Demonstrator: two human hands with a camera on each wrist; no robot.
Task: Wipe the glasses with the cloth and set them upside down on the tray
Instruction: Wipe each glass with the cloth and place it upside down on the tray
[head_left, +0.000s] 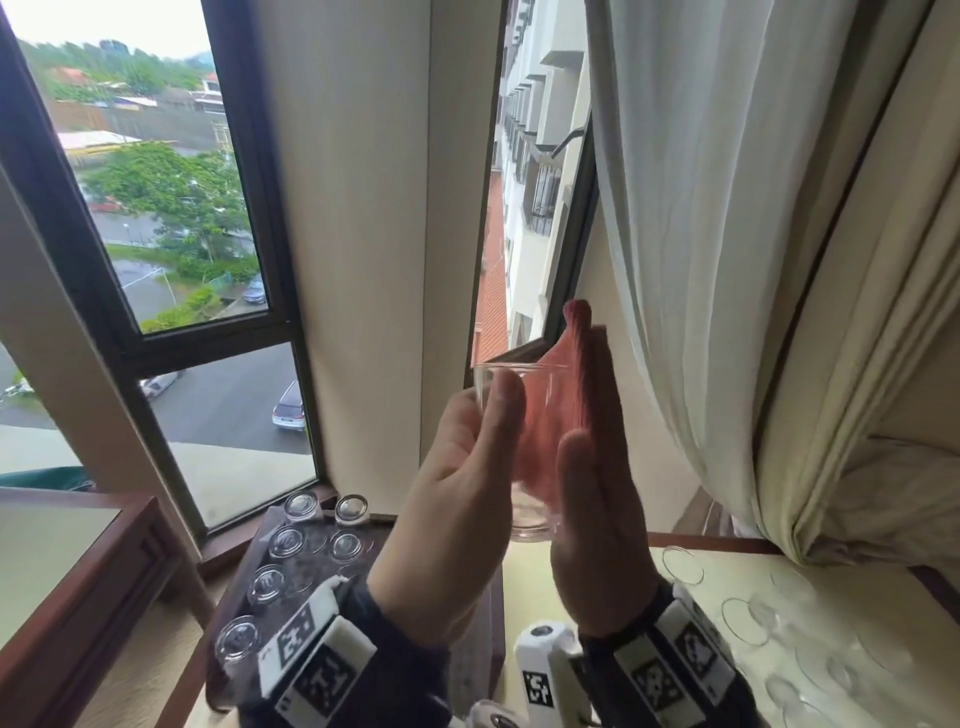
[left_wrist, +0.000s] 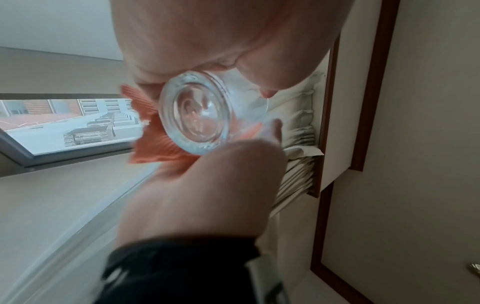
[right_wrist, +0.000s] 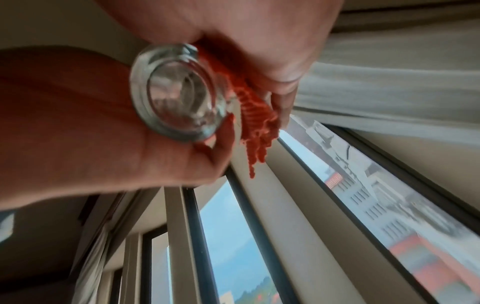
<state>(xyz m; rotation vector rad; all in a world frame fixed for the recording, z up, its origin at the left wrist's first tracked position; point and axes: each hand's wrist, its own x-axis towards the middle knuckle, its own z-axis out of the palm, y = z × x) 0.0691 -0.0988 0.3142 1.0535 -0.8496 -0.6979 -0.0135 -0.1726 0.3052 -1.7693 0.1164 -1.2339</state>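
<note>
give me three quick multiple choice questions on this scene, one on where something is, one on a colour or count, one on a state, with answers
1. Where are the upturned clear glasses that are already set down?
A. on the dark tray at lower left
B. on the window sill
C. inside the curtain folds

2. What colour is the ribbed cloth?
A. blue
B. orange-red
C. white

3. How is the clear drinking glass between the hands held?
A. lying on the table
B. upside down on the tray
C. lifted in the air, rim up

Answers: 1 A, the head view shows them in rows on the tray. 2 B, all views show orange-red fabric. 3 C, the left hand grips it while the right hand presses the cloth to it.
</note>
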